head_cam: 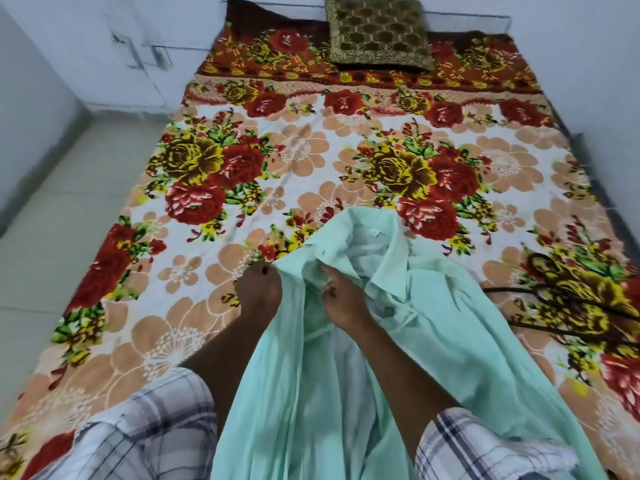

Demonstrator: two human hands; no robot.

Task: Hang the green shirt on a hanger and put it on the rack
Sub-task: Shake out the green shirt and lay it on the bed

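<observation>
The light green shirt (433, 306) lies rumpled on the near part of the bed, collar end pointing away from me, its white label showing inside the neck. My left hand (258, 289) grips the shirt's left front edge in a fist. My right hand (343, 296) pinches a fold of the fabric just right of it, near the collar. A dark hanger (568, 292) lies flat on the bedspread to the right of the shirt, partly under its edge.
The bed (311, 150) is covered by a flowered red, yellow and peach spread. An olive patterned cushion (379, 31) lies at its head against the white wall. Pale tiled floor (69, 188) runs along the left side. No rack is in view.
</observation>
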